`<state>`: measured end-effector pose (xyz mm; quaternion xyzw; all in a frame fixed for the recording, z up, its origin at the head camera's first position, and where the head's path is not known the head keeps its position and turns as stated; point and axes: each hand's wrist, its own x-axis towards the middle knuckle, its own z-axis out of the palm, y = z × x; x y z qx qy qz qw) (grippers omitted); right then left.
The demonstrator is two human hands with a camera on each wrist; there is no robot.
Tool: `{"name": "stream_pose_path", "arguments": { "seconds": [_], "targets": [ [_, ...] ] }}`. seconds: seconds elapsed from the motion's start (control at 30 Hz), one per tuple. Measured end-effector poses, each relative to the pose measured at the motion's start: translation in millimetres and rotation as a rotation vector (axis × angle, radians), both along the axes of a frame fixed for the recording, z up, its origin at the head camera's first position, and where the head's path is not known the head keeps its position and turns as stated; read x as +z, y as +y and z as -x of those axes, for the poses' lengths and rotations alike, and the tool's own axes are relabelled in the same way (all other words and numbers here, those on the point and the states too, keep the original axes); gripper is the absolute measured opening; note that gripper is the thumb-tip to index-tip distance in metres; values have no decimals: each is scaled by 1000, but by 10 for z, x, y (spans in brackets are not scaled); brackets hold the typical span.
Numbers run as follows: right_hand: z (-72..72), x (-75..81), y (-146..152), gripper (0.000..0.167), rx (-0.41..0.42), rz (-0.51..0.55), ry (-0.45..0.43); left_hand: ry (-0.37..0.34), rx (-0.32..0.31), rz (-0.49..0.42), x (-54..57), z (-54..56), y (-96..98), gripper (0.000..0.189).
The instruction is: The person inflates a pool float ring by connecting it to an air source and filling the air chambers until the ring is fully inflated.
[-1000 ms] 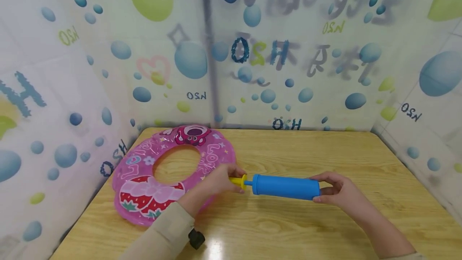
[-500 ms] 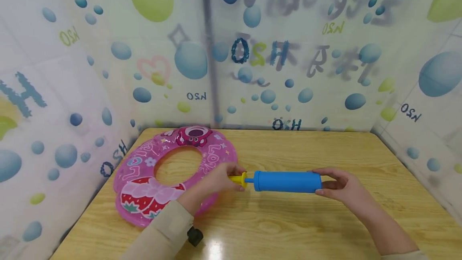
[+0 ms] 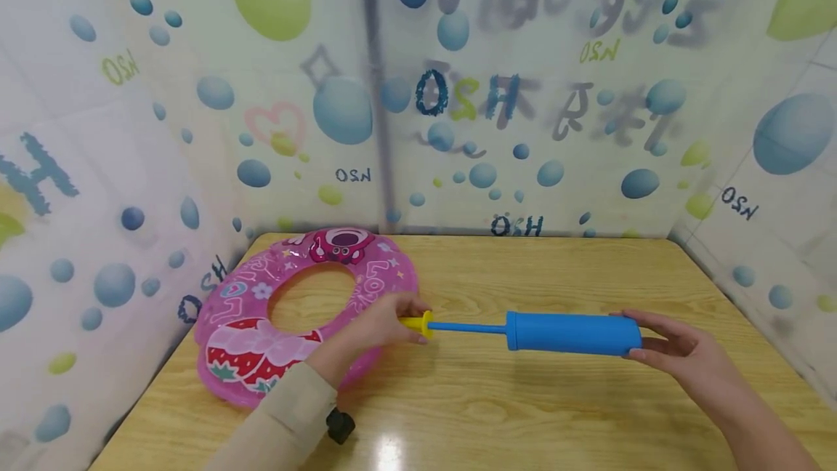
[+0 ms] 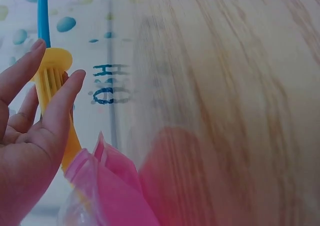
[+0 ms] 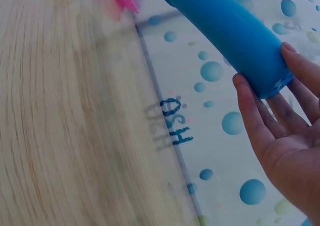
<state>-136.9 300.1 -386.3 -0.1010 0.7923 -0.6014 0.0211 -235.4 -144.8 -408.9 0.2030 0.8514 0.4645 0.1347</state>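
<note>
A blue hand pump with a yellow handle is held level above the table, its thin blue rod drawn well out of the barrel. My left hand grips the yellow end; the left wrist view shows the ribbed yellow nozzle-like piece between thumb and fingers. With its fingertips, my right hand holds the far end of the barrel. Under and beside the left hand lies a pink inflated swim ring with strawberry and bear prints.
The wooden table carries the swim ring at its left. A patterned curtain with bubble prints encloses the back and both sides. A small black device sits at the left sleeve's cuff.
My right hand has moved to the right with the barrel, while the left hand shifted slightly left. Much more of the pump's rod shows between handle and barrel.
</note>
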Motion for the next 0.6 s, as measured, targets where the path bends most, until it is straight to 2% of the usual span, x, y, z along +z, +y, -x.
{"name": "stream_pose_path", "arguments": {
  "seconds": [0.13,0.3,0.43,0.6],
  "targets": [
    [-11,-58,136,48,24,89,13,-11,12,-3,-27,0,-25,40],
    [8,-79,145,45,18,162,-35,-17,8,-12,-10,-45,15,37],
    [23,-49,-15,40,-1,117,-53,-18,3,-17,20,-89,70,38],
    [20,-9,-295,41,6,46,-61,-6,-14,-31,33,-126,152,38]
  ]
}}
